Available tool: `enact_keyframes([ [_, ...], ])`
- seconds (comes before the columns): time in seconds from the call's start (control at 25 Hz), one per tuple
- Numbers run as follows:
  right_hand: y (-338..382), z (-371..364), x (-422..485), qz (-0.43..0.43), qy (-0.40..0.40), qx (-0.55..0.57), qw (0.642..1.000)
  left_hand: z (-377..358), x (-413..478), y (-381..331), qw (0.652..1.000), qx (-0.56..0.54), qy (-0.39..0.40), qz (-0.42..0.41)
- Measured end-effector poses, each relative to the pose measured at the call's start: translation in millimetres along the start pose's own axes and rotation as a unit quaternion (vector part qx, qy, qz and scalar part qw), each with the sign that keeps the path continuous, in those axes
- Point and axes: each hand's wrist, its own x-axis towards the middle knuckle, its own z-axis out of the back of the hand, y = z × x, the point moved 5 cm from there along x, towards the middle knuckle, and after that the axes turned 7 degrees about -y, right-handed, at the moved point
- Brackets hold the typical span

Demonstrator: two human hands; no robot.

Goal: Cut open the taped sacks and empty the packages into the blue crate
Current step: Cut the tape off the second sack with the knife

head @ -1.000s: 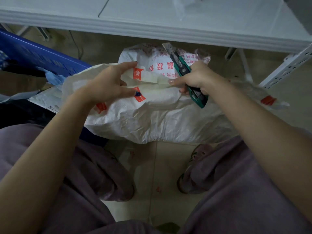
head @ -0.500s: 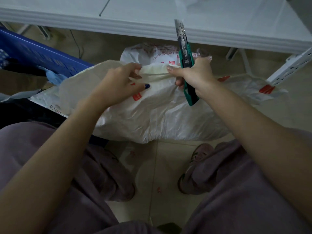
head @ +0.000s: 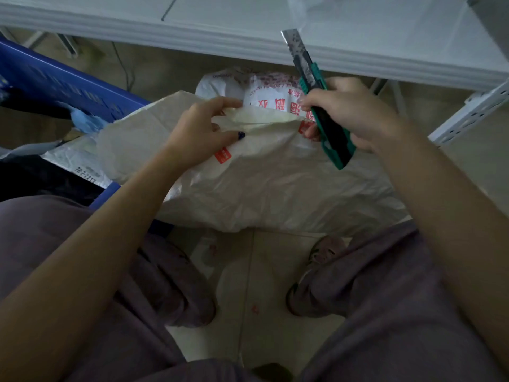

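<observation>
A white woven sack point(head: 261, 186) with red print lies on the floor in front of my knees. My left hand point(head: 201, 133) pinches the sack's upper edge, thumb on the near side. My right hand point(head: 349, 111) grips a green utility knife point(head: 322, 117), blade extended and pointing up and away, while its lower fingers pinch the sack's edge at the right. Between my hands the sack's mouth gapes a little. A second white printed sack point(head: 248, 84) lies behind it. The blue crate point(head: 63, 81) stands at the left, holding packages.
A white shelf board point(head: 220, 26) runs overhead across the top, with a perforated metal upright point(head: 473, 111) at the right. Grey and blue packages point(head: 82, 122) lie in the crate. My feet and purple trousers point(head: 385, 299) are on the tiled floor below the sack.
My left hand closed onto the sack's edge. My right hand swung the knife upright, then tilted it slightly left, and shifted right. The sack's edge has lifted and opened between my hands.
</observation>
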Motion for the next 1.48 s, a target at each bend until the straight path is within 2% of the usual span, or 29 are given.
enact_keyframes([
  [0.12,9,13,-7,0.076,0.000,-0.170,0.983,-1,3,4,1.000,0.007,-0.007,0.003],
  [0.2,18,15,-12,0.175,-0.006,-0.311,0.934,-3,5,7,1.000,0.010,-0.008,0.007],
  [0.28,24,10,-18,0.234,-0.002,-0.415,0.879,-4,4,8,1.000,0.010,-0.001,0.012],
  [0.4,28,6,-21,0.259,-0.017,-0.503,0.825,-2,2,8,1.000,0.010,0.005,0.015],
  [0.52,33,2,-27,0.285,-0.028,-0.536,0.794,-3,1,5,1.000,0.018,0.005,0.012],
  [1.04,27,-17,-23,0.288,0.013,-0.548,0.785,-5,-1,4,0.999,0.046,0.020,0.007],
  [1.2,28,-12,-20,0.291,-0.007,-0.545,0.786,-3,-2,1,0.999,0.048,0.023,0.007],
  [1.48,28,-15,-19,0.301,0.007,-0.545,0.783,-2,-1,1,0.998,0.052,0.025,0.012],
])
